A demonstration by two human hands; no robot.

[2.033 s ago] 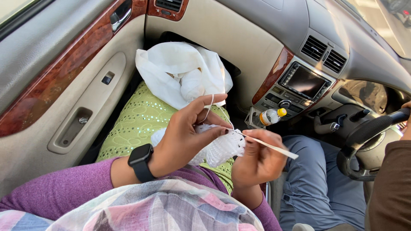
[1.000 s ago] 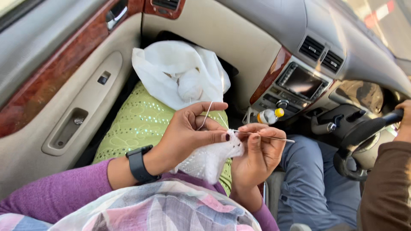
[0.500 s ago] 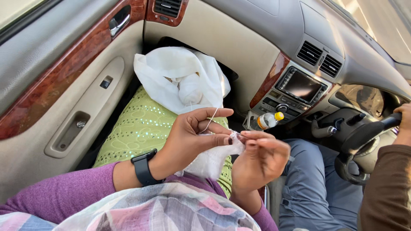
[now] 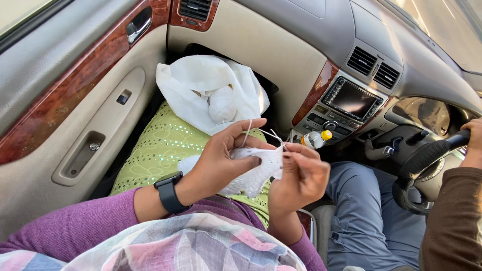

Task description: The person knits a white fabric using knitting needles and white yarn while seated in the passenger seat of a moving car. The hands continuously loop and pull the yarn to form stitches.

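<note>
Both hands close together over the lap, left hand (image 4: 221,160) pinching the white knit piece (image 4: 253,173) w/ yarn strand (image 4: 247,131) looped over a finger to keep it tight, right hand (image 4: 301,175) closed on its edge, prob. around a hook, yarn ball (image 4: 222,104) in white bag (image 4: 201,83) ahead.

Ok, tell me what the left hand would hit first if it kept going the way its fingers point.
The left hand points rightward across the lap, its fingertips already on the white crochet piece. Just past that is the right hand, so it would probably meet that next, though depth is hard to judge.
</note>
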